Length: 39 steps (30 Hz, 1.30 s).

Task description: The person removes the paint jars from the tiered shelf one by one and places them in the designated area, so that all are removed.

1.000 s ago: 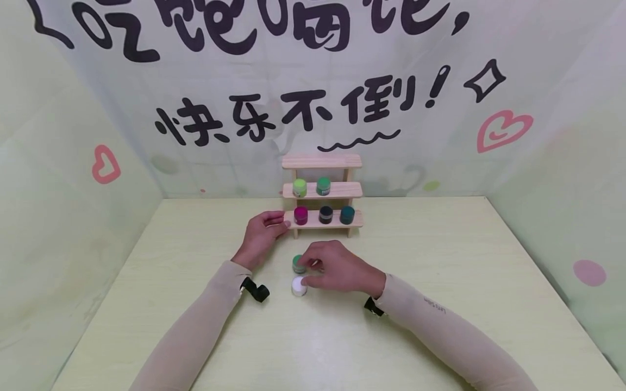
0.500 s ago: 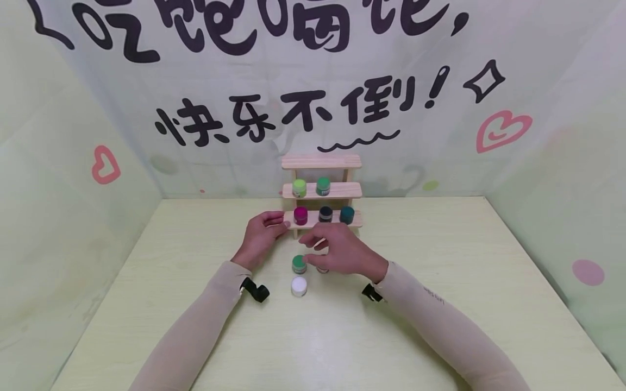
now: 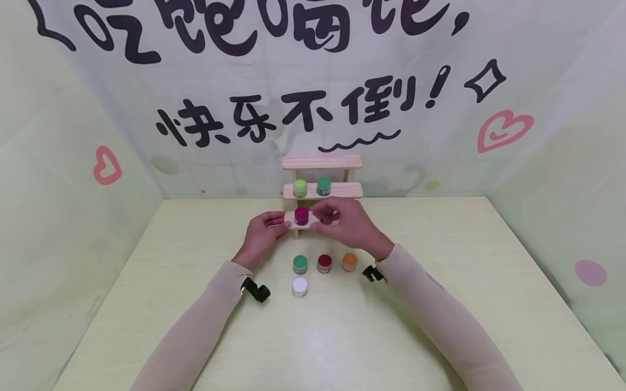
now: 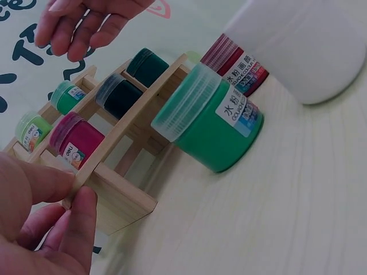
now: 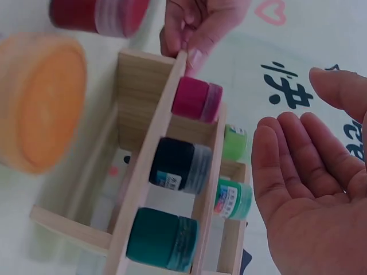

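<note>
My left hand [image 3: 261, 237] pinches the left end of the lowest tier of a small wooden three-tier stand [image 3: 323, 162] between thumb and fingers. Close over that tier is my right hand [image 3: 348, 225], its fingers apart and holding nothing in the right wrist view. The tier bears paint jars: magenta [image 3: 301, 216], near-black [image 5: 175, 163] and dark teal [image 5: 159, 238]. In the head view the right hand mostly covers the near-black and hides the teal. A light green jar [image 3: 300, 188] and a green jar [image 3: 324, 187] stand on the middle tier.
On the table [image 3: 274, 347] before the stand, a green jar [image 3: 300, 264], a red jar [image 3: 324, 264] and an orange jar [image 3: 349, 262] form a row. Nearer stands a white jar [image 3: 300, 287]. A printed cloth backdrop [image 3: 420, 157] hangs behind the stand.
My right hand has moved from the white and green jars, away from me, up to the stand's lowest tier. The red and orange jars have come into sight. My left hand stays put.
</note>
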Motion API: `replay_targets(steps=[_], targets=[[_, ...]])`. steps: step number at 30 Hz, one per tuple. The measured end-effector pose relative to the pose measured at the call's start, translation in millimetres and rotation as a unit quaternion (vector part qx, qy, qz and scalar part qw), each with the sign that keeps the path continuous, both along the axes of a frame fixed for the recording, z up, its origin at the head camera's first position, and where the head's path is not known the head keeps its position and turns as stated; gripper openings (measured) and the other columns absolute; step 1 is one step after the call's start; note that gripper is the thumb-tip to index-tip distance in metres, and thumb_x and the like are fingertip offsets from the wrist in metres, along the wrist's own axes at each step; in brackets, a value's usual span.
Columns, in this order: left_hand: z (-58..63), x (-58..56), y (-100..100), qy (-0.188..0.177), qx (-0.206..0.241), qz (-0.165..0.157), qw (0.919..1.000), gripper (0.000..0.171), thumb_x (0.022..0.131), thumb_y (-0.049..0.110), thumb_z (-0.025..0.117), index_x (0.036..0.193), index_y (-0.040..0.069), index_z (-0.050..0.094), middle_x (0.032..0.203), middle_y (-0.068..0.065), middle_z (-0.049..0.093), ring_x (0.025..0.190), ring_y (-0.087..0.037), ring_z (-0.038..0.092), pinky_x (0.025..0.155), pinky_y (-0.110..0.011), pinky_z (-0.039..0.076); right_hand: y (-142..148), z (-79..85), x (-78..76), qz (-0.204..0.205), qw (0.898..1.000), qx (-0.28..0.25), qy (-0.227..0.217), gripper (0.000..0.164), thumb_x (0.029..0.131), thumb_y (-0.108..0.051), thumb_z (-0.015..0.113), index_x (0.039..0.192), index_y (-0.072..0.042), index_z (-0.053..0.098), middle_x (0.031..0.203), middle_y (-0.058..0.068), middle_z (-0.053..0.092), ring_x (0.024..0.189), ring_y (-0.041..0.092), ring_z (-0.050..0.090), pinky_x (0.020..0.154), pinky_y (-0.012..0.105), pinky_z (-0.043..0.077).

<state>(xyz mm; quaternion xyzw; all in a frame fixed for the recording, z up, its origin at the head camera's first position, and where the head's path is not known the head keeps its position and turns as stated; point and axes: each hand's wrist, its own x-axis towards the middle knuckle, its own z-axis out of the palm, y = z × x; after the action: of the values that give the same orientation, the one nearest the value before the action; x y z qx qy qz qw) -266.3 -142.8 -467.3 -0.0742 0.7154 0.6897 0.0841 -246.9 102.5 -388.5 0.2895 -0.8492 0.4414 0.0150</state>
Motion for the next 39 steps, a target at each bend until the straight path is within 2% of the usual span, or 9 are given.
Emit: replay_targets(steps=[7,12,17,22,31,35,39], targets=[[-0.7,0.1,0.4,0.0,-0.002,0.001,1.0,0.043,0.098,0.009,0.076,0.139,0.007,0.063,0.135,-0.013,0.066,0.122,-0.025,0.068,0.101,-0.029,0.063,3.5,12.0,-14.5,-0.047,0.998,-0.031,-0.001,0.029,0.092,-0.013,0.083,0.118,-0.005,0.073,0.115,0.013,0.075,0.105,0.027,0.072,0.094,0.044,0.067],[-1.3,-0.5,0.1,0.003,-0.002,0.001,1.0,0.043,0.098,0.009,0.076,0.139,0.006,0.063,0.134,-0.013,0.067,0.122,-0.024,0.068,0.099,-0.027,0.063,9.1,12.0,-27.2,-0.082,0.994,-0.07,0.016,0.03,0.093,-0.013,0.081,0.119,-0.001,0.072,0.117,0.018,0.074,0.104,0.027,0.074,0.093,0.038,0.067],[-1.5,-1.1,0.8,0.004,-0.001,0.002,1.0,0.043,0.098,0.009,0.076,0.138,0.006,0.063,0.135,-0.013,0.067,0.122,-0.024,0.068,0.1,-0.028,0.063,12.9,11.8,-38.8,-0.121,0.989,-0.086,0.008,0.033,0.093,-0.016,0.081,0.122,-0.004,0.071,0.119,0.012,0.071,0.109,0.026,0.069,0.098,0.04,0.066],[-1.5,-1.4,1.2,0.003,-0.002,0.003,1.0,0.042,0.098,0.01,0.076,0.138,0.007,0.063,0.134,-0.012,0.066,0.122,-0.025,0.068,0.101,-0.03,0.063,12.9,7.2,-50.4,-0.144,0.986,-0.084,-0.004,0.038,0.094,-0.018,0.081,0.127,-0.006,0.07,0.123,0.01,0.07,0.115,0.026,0.066,0.101,0.042,0.064],[-1.5,-1.2,2.2,-0.001,-0.002,0.002,1.0,0.042,0.098,0.01,0.076,0.138,0.008,0.063,0.135,-0.012,0.066,0.122,-0.025,0.067,0.103,-0.031,0.062,11.2,-4.4,-62.8,-0.142,0.987,-0.059,-0.055,0.049,0.096,-0.018,0.078,0.141,-0.009,0.063,0.132,0.011,0.068,0.118,0.028,0.07,0.107,0.042,0.061],[-0.4,0.4,1.9,0.0,-0.002,0.001,1.0,0.042,0.098,0.009,0.076,0.138,0.007,0.063,0.135,-0.013,0.066,0.122,-0.025,0.068,0.103,-0.031,0.062,10.0,-7.1,-64.9,-0.135,0.989,-0.035,-0.048,0.056,0.097,-0.02,0.077,0.148,-0.008,0.059,0.135,0.012,0.069,0.116,0.028,0.068,0.106,0.044,0.061],[0.5,1.5,1.2,0.003,-0.004,0.002,1.0,0.042,0.098,0.009,0.076,0.138,0.006,0.063,0.134,-0.013,0.067,0.122,-0.025,0.068,0.102,-0.03,0.062,7.8,-8.8,-66.9,-0.132,0.99,-0.012,-0.039,0.056,0.099,-0.022,0.074,0.151,-0.008,0.057,0.132,0.011,0.07,0.112,0.027,0.068,0.103,0.044,0.061]])
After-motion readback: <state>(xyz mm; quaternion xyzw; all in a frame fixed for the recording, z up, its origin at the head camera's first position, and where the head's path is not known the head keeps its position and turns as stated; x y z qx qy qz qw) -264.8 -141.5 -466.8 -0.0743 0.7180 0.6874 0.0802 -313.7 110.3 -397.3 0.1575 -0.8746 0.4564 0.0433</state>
